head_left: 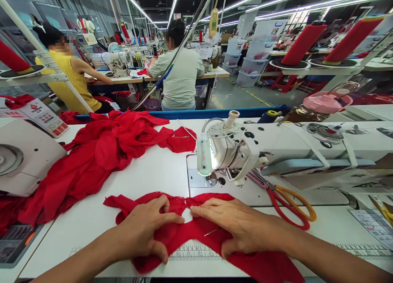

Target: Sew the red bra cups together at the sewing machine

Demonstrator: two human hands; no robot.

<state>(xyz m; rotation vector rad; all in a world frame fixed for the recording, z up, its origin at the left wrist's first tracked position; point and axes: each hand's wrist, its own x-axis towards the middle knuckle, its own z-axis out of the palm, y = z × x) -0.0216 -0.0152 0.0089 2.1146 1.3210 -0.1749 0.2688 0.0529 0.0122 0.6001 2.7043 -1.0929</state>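
Observation:
A red fabric piece (176,236) lies on the white sewing table in front of me, with a small gap in its middle where the white tabletop shows. My left hand (144,223) rests on its left part, thumb spread from the bent fingers. On the right part lies my right hand (242,223), fingers stretched towards the gap and thumb apart. Both hands press the cloth down; the fingertips nearly meet. A short pale line (211,232) shows on the cloth near my right hand. Just beyond stands the sewing machine (221,152), its needle area largely hidden behind a pale green plate.
A heap of red fabric (107,148) covers the table's left side. Scissors (288,205) with red and orange handles lie at the machine's right. A printed ruler (196,253) runs along the front. Red thread cones (303,43) stand behind. Two people sit working ahead.

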